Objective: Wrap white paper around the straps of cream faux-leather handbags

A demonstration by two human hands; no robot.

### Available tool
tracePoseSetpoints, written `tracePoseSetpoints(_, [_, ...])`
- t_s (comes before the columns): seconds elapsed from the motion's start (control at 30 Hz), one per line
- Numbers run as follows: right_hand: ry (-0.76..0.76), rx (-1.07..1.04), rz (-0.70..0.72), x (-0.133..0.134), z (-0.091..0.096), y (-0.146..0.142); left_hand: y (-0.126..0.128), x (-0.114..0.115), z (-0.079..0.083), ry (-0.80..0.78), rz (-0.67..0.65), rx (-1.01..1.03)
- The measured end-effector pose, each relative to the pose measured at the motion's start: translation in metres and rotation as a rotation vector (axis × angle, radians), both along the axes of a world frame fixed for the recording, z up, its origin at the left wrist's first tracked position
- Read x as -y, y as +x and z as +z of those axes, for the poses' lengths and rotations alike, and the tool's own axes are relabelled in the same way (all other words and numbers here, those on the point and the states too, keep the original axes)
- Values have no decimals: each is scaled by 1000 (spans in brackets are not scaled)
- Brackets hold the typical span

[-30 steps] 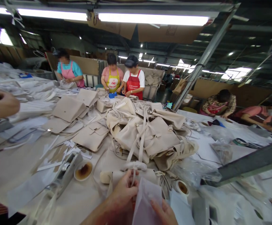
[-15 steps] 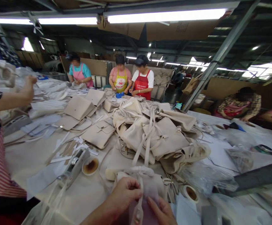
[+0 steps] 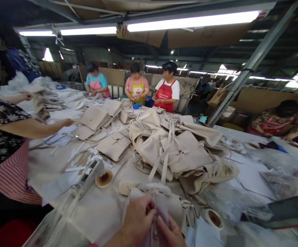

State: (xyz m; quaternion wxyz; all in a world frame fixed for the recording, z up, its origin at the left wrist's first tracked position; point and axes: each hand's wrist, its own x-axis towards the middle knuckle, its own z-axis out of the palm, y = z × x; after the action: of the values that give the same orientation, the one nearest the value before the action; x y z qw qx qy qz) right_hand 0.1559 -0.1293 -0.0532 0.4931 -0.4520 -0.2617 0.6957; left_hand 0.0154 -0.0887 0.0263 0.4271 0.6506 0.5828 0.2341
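At the bottom edge my left hand [image 3: 137,221] is curled and pinches a thin white tissue wrap [image 3: 161,209] round a beige bag strap [image 3: 154,188]. My right hand [image 3: 171,235] presses the same wrap from the right, fingers closed on it. Both hands touch over the beige bag [image 3: 176,206] lying just in front of me. Its straps run up into a heap of beige bags [image 3: 179,151] in the middle of the table.
A tape dispenser [image 3: 88,176] and a small dish of brown glue [image 3: 104,178] lie left of my hands; a tape roll [image 3: 214,218] and clear plastic bags [image 3: 231,202] lie right. A co-worker's arm [image 3: 36,128] reaches in from the left. Three aproned people stand at the far end.
The view has swung left and dropped. My hands have closed tighter on the wrap and sit lower in view. The co-worker at left has come into view and lowered an arm to the table.
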Motion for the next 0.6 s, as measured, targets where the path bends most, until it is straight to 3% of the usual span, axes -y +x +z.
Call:
tracePoseSetpoints(0.17, [-55, -31, -58, 1, 11, -5, -16, 12, 14, 45, 96, -165])
tracePoseSetpoints(0.3, [-87, -108, -103, -2, 14, -6, -42, 25, 1, -25, 73, -170])
tracePoseSetpoints(0.37, [-95, -125, -111, -3, 12, -6, -49, 29, -13, -157, 49, -16])
tracePoseSetpoints(0.53, [-106, -42, -115, -4, 5, -3, -38, 33, -43, -471, 12, 747])
tracePoseSetpoints(0.6, [-99, 13, -117, -5, 6, -2, -27, 35, -52, -529, 38, 862])
